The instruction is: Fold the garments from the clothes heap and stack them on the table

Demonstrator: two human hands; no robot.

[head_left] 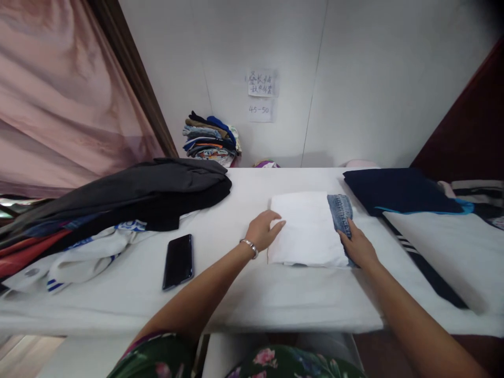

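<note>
A folded white garment (307,228) lies on the white table (252,294) in front of me, with a strip of blue denim (340,212) along its right edge. My left hand (263,230) rests at the garment's left edge, fingers stretched flat against it, a bracelet on the wrist. My right hand (356,245) lies on the right edge, fingers flat over the denim strip. Neither hand grips anything.
A black phone (178,261) lies left of my left arm. A heap of dark, red and white clothes (118,210) covers the table's left. Folded navy and white garments (413,210) lie at the right. A stack of folded clothes (210,139) stands by the wall.
</note>
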